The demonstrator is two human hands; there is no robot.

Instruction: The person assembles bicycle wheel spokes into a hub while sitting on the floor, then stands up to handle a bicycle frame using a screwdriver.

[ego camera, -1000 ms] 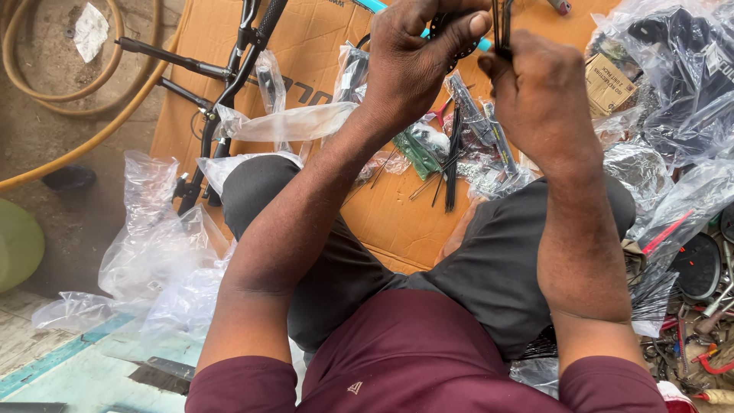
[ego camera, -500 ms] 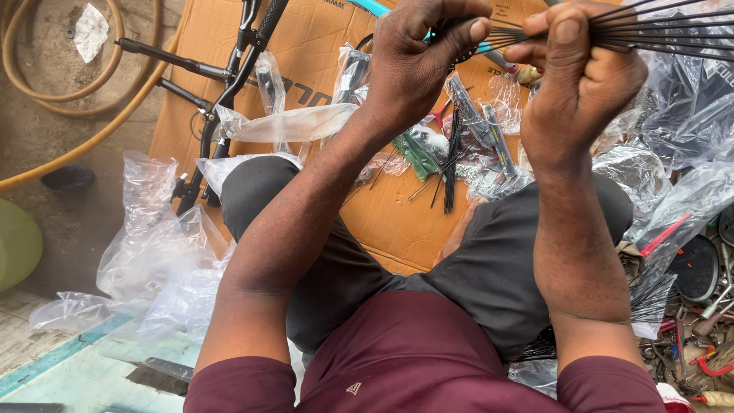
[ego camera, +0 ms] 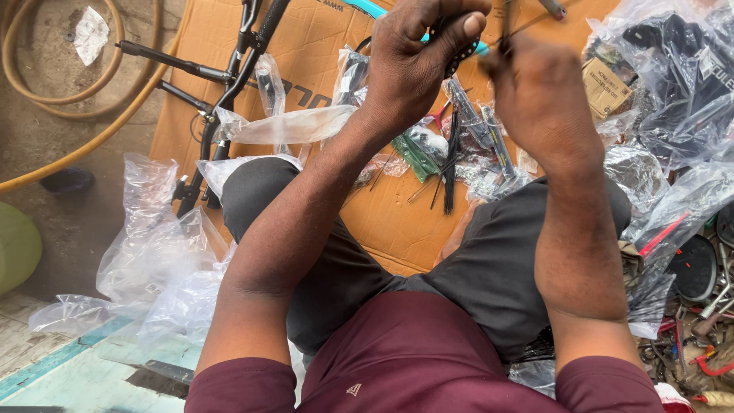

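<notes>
Left hand (ego camera: 417,65): fingers curled shut round a small black toothed part (ego camera: 456,47), held at the hand's 2 o'clock.
Right hand (ego camera: 544,99): closed into a blurred fist; contents could not be told.
Change: the fan of thin dark spokes held half a second before had left view; the right hand had dropped.
Below: black cable ties (ego camera: 449,160) on cardboard (ego camera: 397,222), at 6 o'clock.

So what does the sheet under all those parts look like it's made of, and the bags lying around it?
The flattened box looks like brown corrugated cardboard, matte, with creases and a raw edge. The bags look like thin clear plastic film, glossy and crinkled, with the ground showing through them.
</notes>
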